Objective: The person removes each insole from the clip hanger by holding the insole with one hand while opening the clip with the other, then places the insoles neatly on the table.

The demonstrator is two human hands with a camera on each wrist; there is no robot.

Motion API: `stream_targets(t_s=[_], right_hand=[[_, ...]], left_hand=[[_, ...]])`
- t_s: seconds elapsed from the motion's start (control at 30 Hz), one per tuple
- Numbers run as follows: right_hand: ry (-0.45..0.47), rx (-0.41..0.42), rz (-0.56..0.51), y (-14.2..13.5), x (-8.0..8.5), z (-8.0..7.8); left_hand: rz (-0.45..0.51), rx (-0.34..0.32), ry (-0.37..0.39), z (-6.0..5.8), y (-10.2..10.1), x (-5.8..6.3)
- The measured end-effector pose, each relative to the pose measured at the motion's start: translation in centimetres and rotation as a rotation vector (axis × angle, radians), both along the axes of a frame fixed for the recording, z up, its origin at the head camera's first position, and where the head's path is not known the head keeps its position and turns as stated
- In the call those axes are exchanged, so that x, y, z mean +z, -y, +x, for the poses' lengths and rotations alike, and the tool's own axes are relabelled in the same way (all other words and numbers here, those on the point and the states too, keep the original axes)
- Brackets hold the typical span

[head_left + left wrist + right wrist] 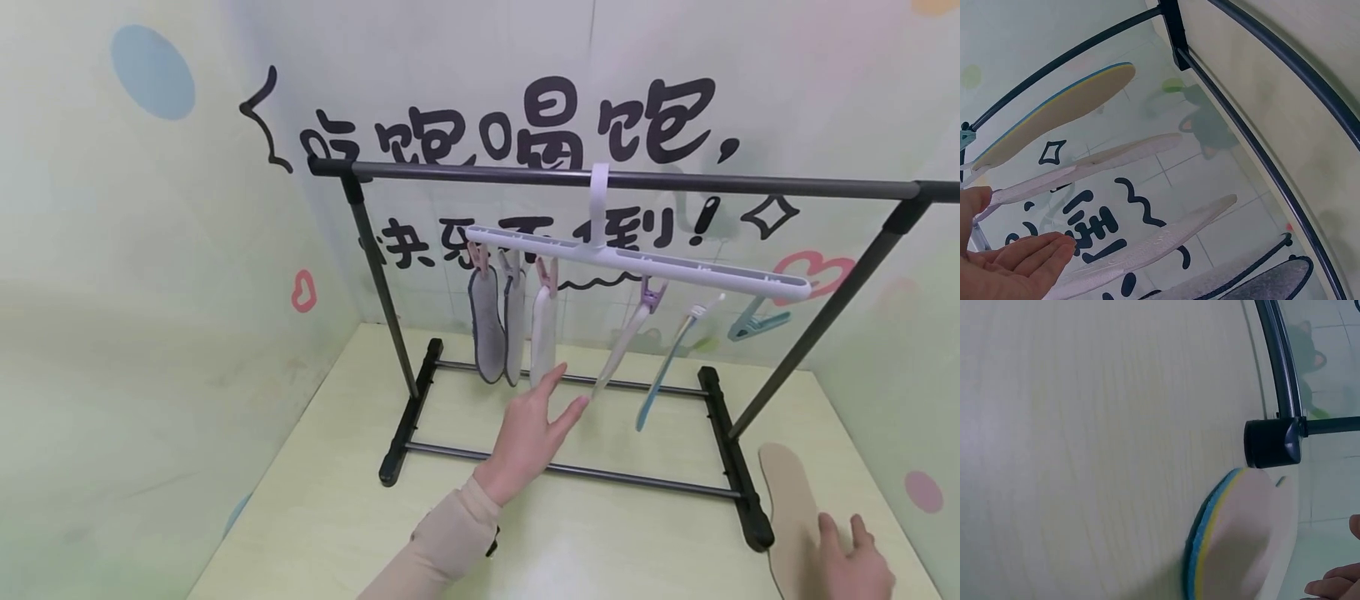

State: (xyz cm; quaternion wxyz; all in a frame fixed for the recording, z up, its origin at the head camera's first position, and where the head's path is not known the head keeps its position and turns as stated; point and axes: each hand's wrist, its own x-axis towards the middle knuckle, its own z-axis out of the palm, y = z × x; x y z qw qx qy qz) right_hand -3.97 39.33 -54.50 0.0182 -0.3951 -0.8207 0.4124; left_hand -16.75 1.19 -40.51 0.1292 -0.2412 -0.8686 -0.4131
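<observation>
My left hand [528, 437] reaches up below the lilac hanger [637, 262], its fingers extended and thumb apart, holding nothing. Its fingertips are near a white insole [543, 333] clipped on their left; a second white insole [619, 350] hangs to the right, close to the thumb. In the left wrist view the same hand [1013, 262] has straight fingers beside these insoles. My right hand [857, 562] is over a beige insole [791, 508] on the table, fingers loosely bent. That insole [1241, 537] shows a blue and yellow edge in the right wrist view.
Two grey insoles [489, 325] hang at the hanger's left. A blue-edged insole [663, 375] hangs toward the right, then a teal clip [757, 323] with nothing in it. The black rack [480, 173] stands on the pale table [322, 517], before a printed wall [465, 50].
</observation>
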Motion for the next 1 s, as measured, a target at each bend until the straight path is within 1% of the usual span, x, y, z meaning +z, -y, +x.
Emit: stream_targets(t_s=[0.1,0.27,0.37,0.53,0.67,0.9,1.0], right_hand=[[-0.005,0.019,0.012,0.9,0.2,-0.7],[-0.055,0.066,0.027,2.7,0.4,-1.9],[-0.105,0.108,0.048,3.5,0.5,-2.5],[-0.188,0.171,0.120,5.1,1.0,-3.7],[-0.238,0.222,0.134,6.6,1.5,-4.6],[-0.370,0.296,0.228,9.0,2.3,-5.9],[-0.401,0.332,0.233,9.9,2.8,-6.4]], left_hand=[[-0.007,0.005,-0.002,-0.2,-0.1,0.1],[-0.009,-0.004,-0.006,-0.5,-0.3,0.4],[-0.016,-0.015,-0.027,-0.7,-0.5,0.7],[-0.036,-0.029,-0.054,-1.0,-0.9,1.3],[-0.054,-0.031,-0.074,-1.3,-1.1,1.8],[-0.053,-0.058,-0.155,-1.8,-1.5,2.7],[-0.044,-0.064,-0.179,-1.9,-1.8,3.1]])
